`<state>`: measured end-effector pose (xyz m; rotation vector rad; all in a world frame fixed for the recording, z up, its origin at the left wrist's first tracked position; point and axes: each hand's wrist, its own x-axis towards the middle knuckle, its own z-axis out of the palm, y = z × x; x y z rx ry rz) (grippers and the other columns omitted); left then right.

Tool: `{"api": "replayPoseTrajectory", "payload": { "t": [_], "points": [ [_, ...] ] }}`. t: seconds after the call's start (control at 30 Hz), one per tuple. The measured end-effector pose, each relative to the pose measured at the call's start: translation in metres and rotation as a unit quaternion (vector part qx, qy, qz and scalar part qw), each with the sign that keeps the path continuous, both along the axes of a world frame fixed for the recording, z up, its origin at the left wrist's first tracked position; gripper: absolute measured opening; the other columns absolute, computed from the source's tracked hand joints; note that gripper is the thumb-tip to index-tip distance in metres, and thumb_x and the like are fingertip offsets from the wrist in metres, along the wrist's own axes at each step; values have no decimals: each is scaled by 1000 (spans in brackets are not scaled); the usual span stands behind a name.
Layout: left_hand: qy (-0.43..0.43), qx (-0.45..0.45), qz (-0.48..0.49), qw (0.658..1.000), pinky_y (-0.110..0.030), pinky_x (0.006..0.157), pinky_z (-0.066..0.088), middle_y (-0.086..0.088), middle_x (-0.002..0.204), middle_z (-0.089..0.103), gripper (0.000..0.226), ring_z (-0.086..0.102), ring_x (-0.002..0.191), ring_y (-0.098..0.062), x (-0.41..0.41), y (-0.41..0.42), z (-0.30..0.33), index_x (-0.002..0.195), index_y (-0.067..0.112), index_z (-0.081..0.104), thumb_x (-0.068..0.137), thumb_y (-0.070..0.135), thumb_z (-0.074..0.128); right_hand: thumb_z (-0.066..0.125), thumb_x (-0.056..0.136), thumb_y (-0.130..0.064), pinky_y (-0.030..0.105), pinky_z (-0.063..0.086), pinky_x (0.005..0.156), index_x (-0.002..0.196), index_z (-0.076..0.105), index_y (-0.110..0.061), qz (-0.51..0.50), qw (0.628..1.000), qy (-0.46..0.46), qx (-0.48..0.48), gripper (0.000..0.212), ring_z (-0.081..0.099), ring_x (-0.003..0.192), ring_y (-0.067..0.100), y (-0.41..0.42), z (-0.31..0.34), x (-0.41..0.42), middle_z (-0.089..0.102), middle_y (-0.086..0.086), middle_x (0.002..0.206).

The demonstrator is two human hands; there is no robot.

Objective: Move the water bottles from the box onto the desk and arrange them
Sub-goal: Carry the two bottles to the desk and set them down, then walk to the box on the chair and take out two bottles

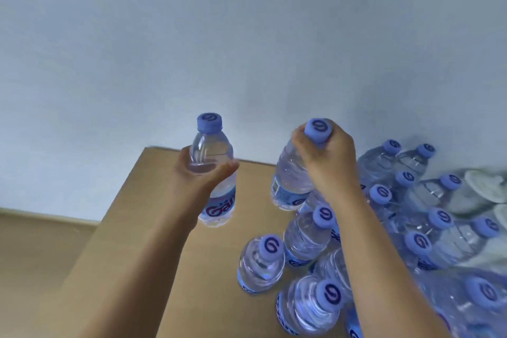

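Head view: at frame centre the left hand (203, 173) wraps 1 bottle (216, 189) by its shoulder, the right hand (326, 156) clasps a 2nd bottle (290, 181) at its cap, both upright over the desk (170, 228), apparently to extend the standing cluster (411, 214) at right; no box visible.

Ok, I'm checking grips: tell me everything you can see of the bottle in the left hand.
The bottle in the left hand is clear ribbed plastic, seemingly full of water, with a blue-purple cap bearing a swirl mark and a label with purple lettering low on its body. It stands upright near the desk's far left part; whether its base rests there is unclear. The left hand wraps its shoulder, fingers curled round. No other bottle touches it.
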<state>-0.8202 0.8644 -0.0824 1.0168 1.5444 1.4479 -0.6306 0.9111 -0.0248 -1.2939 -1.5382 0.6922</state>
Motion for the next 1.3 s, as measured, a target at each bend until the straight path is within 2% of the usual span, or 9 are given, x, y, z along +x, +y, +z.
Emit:
{"api": "replayPoseTrajectory", "payload": {
  "t": [0.17,0.23,0.33,0.57,0.8,0.93,1.03,1.17,1.3],
  "points": [
    [-31,-47,-79,995,-29,66,55,3,86,69,66,69,76,-11,12,25,-38,95,25,57,36,39,82,69,79,-17,29,39,58,69,51,-1,-6,979,-128,-159,26,42,60,14,6,-42,15,51,12,65],
    [-18,-58,-114,992,-25,64,53,4,90,66,68,67,74,-6,17,28,-48,96,28,53,36,38,83,71,76,-18,21,32,50,60,40,-10,11,962,-186,-199,36,34,53,12,6,-48,17,40,1,57],
    [16,-69,-179,981,-16,59,51,10,88,66,71,65,73,1,22,26,-58,98,31,51,36,42,83,72,75,-21,27,25,50,60,32,-14,11,939,-260,-226,44,28,56,15,11,-48,18,32,2,58],
    [75,-108,-285,950,-25,66,54,10,92,63,77,64,76,0,27,14,-70,100,29,49,33,45,84,66,81,-39,31,41,61,86,55,-9,-18,906,-336,-258,33,54,72,20,16,-51,21,55,0,78],
    [75,-85,-284,952,-7,62,46,7,95,64,46,61,77,7,32,8,-48,105,19,55,68,21,84,56,85,-49,35,45,70,95,55,-14,-51,906,-345,-241,36,58,84,22,-7,-34,34,59,1,87],
    [150,-50,-255,954,-8,78,40,13,107,61,44,57,100,0,39,-1,-9,109,23,58,71,29,79,55,87,-50,35,46,81,120,53,-15,-63,923,-314,-215,47,58,101,20,-44,-18,59,61,3,112],
    [214,14,-232,949,-6,79,35,22,107,59,40,53,101,11,54,-20,23,108,28,57,74,36,75,55,89,-47,33,44,80,120,54,-19,-82,933,-301,-181,42,57,103,19,-84,-6,88,61,1,117],
    [286,89,-261,918,2,70,33,36,97,51,33,52,84,15,115,-64,57,104,37,54,75,42,69,55,90,-41,30,41,84,124,55,-22,-139,939,-276,-153,39,54,111,18,-158,4,144,59,-1,122],
    [333,143,-372,854,2,74,31,31,96,57,29,49,92,11,205,-115,65,101,33,61,75,44,67,51,93,-33,30,39,82,120,58,-23,-236,903,-309,-182,30,53,108,21,-242,0,214,59,2,121]
  ]
}}
